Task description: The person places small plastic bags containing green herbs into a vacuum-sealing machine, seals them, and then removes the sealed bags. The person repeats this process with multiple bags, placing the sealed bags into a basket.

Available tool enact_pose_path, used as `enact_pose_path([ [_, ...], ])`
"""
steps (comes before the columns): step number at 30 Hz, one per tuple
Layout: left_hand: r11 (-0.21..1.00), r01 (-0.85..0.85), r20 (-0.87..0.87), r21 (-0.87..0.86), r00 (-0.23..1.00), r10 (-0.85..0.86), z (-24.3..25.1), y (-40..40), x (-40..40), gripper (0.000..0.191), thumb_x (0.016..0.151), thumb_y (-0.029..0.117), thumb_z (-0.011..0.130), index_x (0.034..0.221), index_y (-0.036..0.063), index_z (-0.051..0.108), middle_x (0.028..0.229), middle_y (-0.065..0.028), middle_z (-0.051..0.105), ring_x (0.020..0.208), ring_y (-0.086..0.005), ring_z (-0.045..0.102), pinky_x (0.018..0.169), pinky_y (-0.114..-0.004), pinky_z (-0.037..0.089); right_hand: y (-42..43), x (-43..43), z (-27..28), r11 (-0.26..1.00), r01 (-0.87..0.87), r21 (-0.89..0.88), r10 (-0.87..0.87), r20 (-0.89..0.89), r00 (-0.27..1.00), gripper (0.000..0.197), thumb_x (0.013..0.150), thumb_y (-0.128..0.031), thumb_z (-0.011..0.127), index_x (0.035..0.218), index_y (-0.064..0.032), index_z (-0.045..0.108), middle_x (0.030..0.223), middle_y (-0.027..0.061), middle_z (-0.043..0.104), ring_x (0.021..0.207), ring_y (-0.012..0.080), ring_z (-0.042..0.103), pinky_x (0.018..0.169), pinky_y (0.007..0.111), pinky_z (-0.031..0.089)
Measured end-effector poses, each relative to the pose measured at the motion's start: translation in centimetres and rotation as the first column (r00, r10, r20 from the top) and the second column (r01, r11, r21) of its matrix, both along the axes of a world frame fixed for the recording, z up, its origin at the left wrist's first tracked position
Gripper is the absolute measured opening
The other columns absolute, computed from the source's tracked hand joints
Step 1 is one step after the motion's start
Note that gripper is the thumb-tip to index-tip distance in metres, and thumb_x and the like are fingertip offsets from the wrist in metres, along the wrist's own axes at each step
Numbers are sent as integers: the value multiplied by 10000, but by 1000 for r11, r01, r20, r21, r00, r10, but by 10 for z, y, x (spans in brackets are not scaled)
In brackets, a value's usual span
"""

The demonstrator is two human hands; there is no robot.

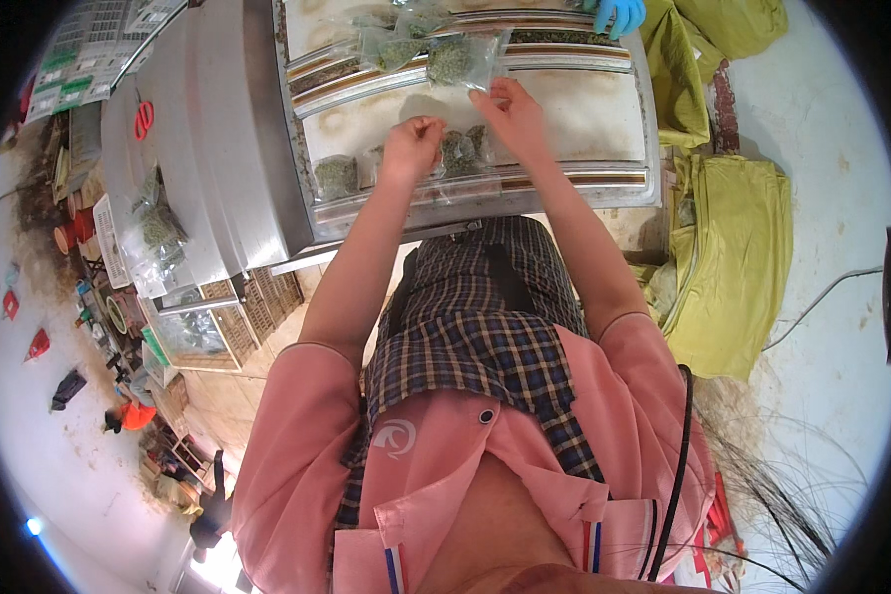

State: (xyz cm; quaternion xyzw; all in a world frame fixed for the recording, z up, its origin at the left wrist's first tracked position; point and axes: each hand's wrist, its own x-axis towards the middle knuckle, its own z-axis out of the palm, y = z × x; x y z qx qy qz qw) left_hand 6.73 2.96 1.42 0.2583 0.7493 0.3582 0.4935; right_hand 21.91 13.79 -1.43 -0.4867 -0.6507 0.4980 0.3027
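A steel machine bed [586, 111], which looks like a vacuum sealer's, lies before me with long strips across it. My right hand [516, 119] has its thumb and fingers at the near corner of a clear plastic bag of dried green plant matter [449, 61]. Closer to me, the fingertips of my left hand [413, 148] are drawn together above the bed; whether they pinch anything is unclear. Beside that hand are a filled bag [336, 177] on its left and another filled bag [460, 152] on its right, both along the near strip [586, 178].
Another person's blue-gloved hand [620, 15] is at the bed's far edge. Red-handled scissors [143, 120] and a filled bag [160, 230] rest on the steel surface [215, 148] at left. Yellow sacks [735, 260] stand at right. Crates [256, 312] are below left.
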Motion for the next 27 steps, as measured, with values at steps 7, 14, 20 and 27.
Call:
enact_pose_path([
  [7,764,-616,778,-192,379,501,-41,34,-2,116,933,177,580,908,65,571,804,-22,607,584,-101,517,453,-214,385,-19,-28,-2,933,23,-360,-114,-235,965,464,777,-225,724,1117,15,520,820,122,669,706,156,635,618,296,504],
  [14,874,-455,712,-169,557,427,-14,0,10,107,896,149,636,925,66,575,756,-3,572,552,-63,463,441,-194,351,-10,47,26,603,-159,-781,-172,-322,931,410,891,-368,600,1156,-62,542,880,18,648,753,96,603,556,212,418],
  [20,965,-213,591,-152,763,261,9,-5,29,247,857,117,673,1069,32,580,839,-29,620,558,-64,483,446,-202,386,19,96,31,658,-318,-683,254,-196,947,314,910,-264,602,1134,-45,621,893,-6,637,776,81,587,605,219,462],
  [27,991,131,154,-12,980,-127,-15,40,58,439,826,100,673,1216,-14,507,842,-55,648,639,-142,639,531,-244,491,34,137,-3,915,-316,-252,335,37,942,229,806,-105,669,1019,-47,606,835,31,677,767,139,648,683,288,504],
])
